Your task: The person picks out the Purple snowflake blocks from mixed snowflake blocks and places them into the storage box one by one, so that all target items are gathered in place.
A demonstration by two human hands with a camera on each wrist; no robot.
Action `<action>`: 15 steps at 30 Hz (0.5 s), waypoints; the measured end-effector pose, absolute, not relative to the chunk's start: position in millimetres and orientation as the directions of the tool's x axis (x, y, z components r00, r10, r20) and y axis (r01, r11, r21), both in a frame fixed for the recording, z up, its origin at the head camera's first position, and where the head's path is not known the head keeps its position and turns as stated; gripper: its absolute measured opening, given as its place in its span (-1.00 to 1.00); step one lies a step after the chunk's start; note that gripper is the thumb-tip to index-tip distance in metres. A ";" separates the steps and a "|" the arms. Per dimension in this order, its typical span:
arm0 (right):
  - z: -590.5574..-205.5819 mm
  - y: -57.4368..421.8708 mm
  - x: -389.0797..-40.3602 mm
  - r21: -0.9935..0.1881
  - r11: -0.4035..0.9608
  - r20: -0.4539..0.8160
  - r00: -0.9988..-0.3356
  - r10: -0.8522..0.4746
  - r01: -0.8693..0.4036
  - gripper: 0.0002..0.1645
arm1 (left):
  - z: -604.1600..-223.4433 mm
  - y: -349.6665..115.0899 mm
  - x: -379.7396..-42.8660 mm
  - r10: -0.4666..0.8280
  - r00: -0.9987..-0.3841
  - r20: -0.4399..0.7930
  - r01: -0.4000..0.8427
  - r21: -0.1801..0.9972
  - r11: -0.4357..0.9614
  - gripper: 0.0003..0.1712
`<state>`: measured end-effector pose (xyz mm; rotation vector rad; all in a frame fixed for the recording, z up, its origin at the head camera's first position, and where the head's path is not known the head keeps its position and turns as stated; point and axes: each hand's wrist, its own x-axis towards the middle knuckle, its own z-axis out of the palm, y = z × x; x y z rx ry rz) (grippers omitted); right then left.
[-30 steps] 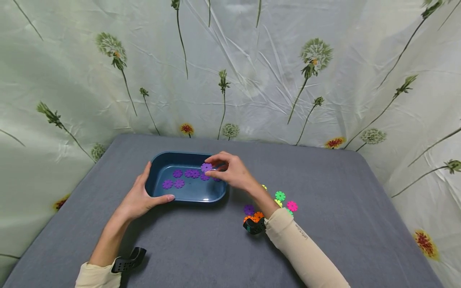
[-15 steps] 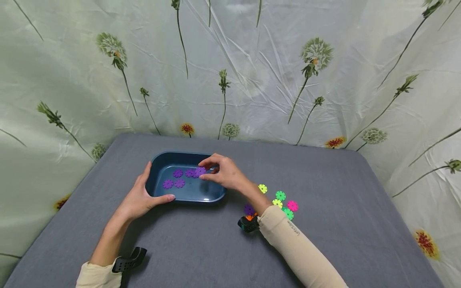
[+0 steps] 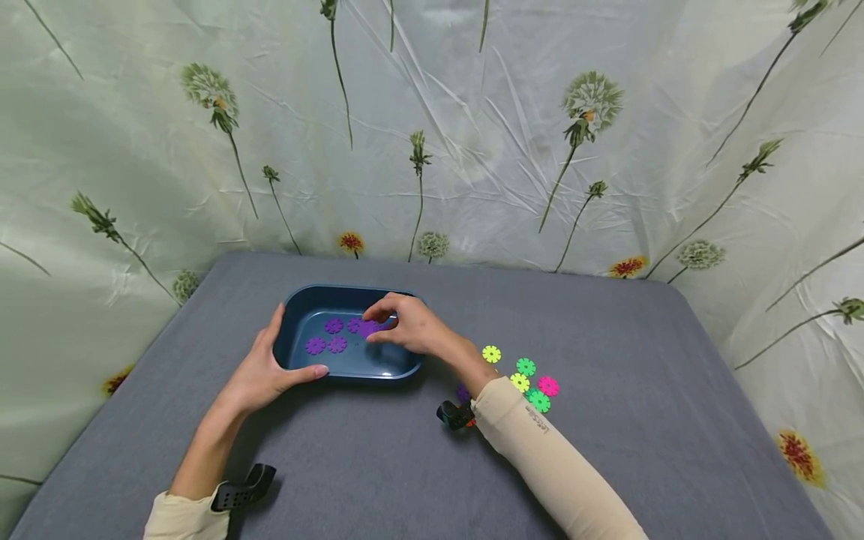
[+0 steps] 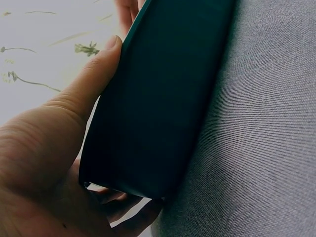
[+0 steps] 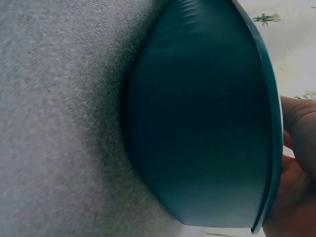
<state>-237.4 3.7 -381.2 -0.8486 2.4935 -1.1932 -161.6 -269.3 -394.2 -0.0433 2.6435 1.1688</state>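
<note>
The blue plastic tray [image 3: 358,370] stands on the table with several purple snowflake discs [image 3: 315,346] lying flat in it. My left hand [image 3: 259,373] holds the tray's left end, thumb over the near rim and fingers along the outer side. In the left wrist view, the left thumb [image 4: 94,69] presses along the rim, and fingertips show under the corner. My right hand [image 3: 415,326] reaches over the tray's right end. Its thumb and forefinger pinch a purple snowflake disc [image 3: 370,328] low over the others. Discs beneath the right hand are partly hidden.
Right of the tray lie loose yellow [image 3: 491,354], green [image 3: 526,366] and pink discs [image 3: 548,386]; more are partly hidden under the right forearm. Grey cloth [image 3: 641,420] covers the table. A flowered curtain [image 3: 472,150] hangs behind its far edge.
My right hand has moved left and lower into the tray with the purple snowflake disc. Its forearm uncovers more yellow and green discs. The left hand and tray stay put.
</note>
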 end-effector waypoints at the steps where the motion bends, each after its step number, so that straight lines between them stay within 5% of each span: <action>1: -381.2 2.6 -238.5 -0.767 0.500 0.014 -0.790 -0.613 -0.402 -0.57 | -394.4 -269.4 -161.7 0.072 -0.968 -0.241 -0.130 0.724 0.678 0.62; 15: -379.9 -12.0 -248.7 -0.614 0.655 -0.144 -0.754 -0.641 -0.440 -0.59 | -394.0 -270.2 -163.3 0.072 -0.966 -0.247 -0.129 0.710 0.692 0.62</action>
